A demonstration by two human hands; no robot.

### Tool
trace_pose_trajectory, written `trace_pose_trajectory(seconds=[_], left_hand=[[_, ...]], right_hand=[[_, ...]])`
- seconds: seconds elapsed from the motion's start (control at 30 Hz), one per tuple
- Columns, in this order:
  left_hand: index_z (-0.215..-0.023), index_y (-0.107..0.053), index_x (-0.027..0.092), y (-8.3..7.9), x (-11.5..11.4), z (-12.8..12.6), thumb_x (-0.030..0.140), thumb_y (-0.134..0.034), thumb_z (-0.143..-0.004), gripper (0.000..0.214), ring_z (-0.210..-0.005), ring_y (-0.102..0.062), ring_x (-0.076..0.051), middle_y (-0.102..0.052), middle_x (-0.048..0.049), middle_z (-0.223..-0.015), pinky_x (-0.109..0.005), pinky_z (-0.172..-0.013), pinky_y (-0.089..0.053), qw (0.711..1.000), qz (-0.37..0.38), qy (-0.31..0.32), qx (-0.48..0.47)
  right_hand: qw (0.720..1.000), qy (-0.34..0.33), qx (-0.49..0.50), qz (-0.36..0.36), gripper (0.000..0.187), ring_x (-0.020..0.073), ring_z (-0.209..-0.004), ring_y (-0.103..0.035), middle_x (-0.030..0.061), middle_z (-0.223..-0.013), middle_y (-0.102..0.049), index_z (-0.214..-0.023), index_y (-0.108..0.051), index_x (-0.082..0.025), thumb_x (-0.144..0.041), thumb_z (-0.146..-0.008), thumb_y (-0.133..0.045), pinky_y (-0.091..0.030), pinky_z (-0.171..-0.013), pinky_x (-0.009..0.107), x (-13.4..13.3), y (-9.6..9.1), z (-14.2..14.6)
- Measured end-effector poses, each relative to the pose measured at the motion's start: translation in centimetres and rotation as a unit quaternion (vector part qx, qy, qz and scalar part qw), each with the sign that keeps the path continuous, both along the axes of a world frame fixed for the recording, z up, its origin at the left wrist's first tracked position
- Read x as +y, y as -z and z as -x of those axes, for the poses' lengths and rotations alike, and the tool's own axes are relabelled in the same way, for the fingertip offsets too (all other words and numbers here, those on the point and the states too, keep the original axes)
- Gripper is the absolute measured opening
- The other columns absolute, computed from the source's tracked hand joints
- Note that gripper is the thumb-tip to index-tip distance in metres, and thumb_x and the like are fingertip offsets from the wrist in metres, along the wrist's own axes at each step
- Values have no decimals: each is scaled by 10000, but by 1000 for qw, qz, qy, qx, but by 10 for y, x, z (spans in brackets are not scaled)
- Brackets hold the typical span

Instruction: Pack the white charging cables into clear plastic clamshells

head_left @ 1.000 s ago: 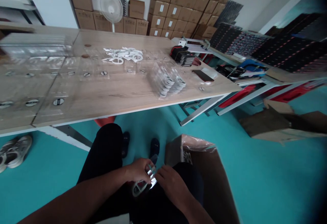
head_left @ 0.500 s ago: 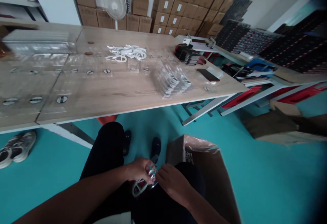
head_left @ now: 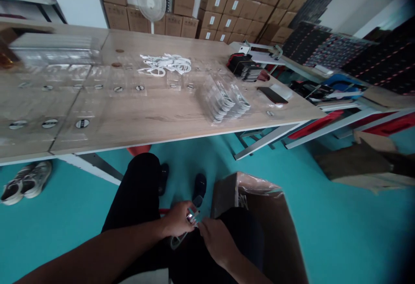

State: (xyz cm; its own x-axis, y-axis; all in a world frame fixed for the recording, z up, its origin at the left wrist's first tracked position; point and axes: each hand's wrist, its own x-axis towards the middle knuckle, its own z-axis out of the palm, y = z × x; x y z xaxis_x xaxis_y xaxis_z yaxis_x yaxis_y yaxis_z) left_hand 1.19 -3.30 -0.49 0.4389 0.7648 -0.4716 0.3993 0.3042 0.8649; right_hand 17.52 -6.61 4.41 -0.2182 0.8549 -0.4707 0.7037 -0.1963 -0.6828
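Above my lap, my left hand (head_left: 179, 219) is closed around a white cable (head_left: 177, 241), which hangs in a loop below the fingers. A small shiny piece (head_left: 193, 217) shows between its thumb and forefinger; I cannot tell whether it is the cable's plug or a clear wrapper. My right hand (head_left: 218, 237) meets it from the right with fingers pinched together, and what lies in that pinch is hidden. On the table ahead lie a heap of white cables (head_left: 167, 64) and stacked clear packs with white cables (head_left: 225, 100).
Clear packs with round labels (head_left: 82, 123) lie in rows on the wooden table (head_left: 145, 117). Beside my right leg stands an open carton (head_left: 272, 228) lined with plastic. A phone-like dark slab (head_left: 272, 95) rests near the table's right end. Shoes (head_left: 27, 182) are on the floor at left.
The view has shifted slightly, so the table appears a little farther right. Both hands stay together over my lap, and the cable loop below my left hand shows less.
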Motion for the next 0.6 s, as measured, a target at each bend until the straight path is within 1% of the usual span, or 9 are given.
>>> trace_pose_trajectory(seconds=[0.03,0.07,0.13,0.23,0.33,0.4,0.47,0.53,0.6], left_hand=[[-940,-620,180,-1,-1,-1,116,-660,-590,357,-652,-579,-148,-643,7,-721,-226,-564,-381,1000,-12,-13,13],[-931,-621,178,-1,-2,-2,102,-633,-607,333,-654,-582,-150,-644,3,-713,-228,-573,-385,999,-22,-27,25],[-919,-623,179,-1,-1,-3,91,-610,-626,307,-671,-590,-153,-649,-1,-712,-233,-599,-395,998,-33,-50,33],[-930,-616,178,5,3,-3,98,-646,-608,333,-673,-589,-149,-660,3,-731,-233,-600,-401,998,-4,-60,12],[-928,-612,163,13,7,-4,74,-684,-546,399,-671,-593,-147,-674,1,-768,-240,-605,-421,993,85,-69,-54],[-897,-627,150,17,9,-5,86,-704,-532,379,-695,-607,-156,-681,-13,-797,-262,-646,-446,980,134,-87,-116],[-884,-647,144,17,12,-6,115,-727,-522,372,-715,-620,-168,-683,-27,-815,-292,-689,-461,964,169,-107,-177],[-874,-661,139,14,13,-6,129,-739,-505,377,-694,-625,-175,-680,-31,-787,-314,-694,-467,946,206,-116,-221],[-849,-673,137,10,15,-5,130,-737,-497,358,-666,-623,-178,-675,-28,-747,-320,-680,-468,936,228,-108,-245]], right_hand=[[991,103,55,60,308,136,-470,-508,-3,-503,-522,-586,-537,-200,-341,-837,-430,-339,-458,250,-3,6,7],[975,176,94,103,337,126,-404,-455,-25,-451,-464,-557,-507,-208,-379,-829,-404,-309,-414,245,-5,11,13],[951,248,129,135,360,114,-343,-390,-51,-415,-410,-558,-486,-218,-432,-817,-355,-277,-369,239,-6,22,22],[944,289,138,74,349,122,-377,-430,-44,-423,-456,-555,-514,-219,-468,-785,-427,-327,-389,246,-4,29,24],[945,299,132,-13,271,162,-486,-538,-17,-504,-576,-602,-607,-221,-452,-733,-555,-417,-485,278,-1,27,19],[940,310,130,-52,241,201,-598,-610,15,-635,-667,-735,-666,-216,-444,-721,-589,-467,-569,306,0,24,16],[931,331,126,-88,279,228,-702,-650,48,-758,-712,-857,-672,-201,-434,-710,-622,-494,-643,326,0,23,15],[927,338,115,-116,297,235,-746,-660,65,-803,-719,-887,-666,-193,-432,-712,-641,-501,-691,335,0,24,14],[931,323,101,-141,278,229,-749,-656,68,-800,-710,-857,-676,-193,-441,-738,-628,-501,-707,338,2,26,14]])
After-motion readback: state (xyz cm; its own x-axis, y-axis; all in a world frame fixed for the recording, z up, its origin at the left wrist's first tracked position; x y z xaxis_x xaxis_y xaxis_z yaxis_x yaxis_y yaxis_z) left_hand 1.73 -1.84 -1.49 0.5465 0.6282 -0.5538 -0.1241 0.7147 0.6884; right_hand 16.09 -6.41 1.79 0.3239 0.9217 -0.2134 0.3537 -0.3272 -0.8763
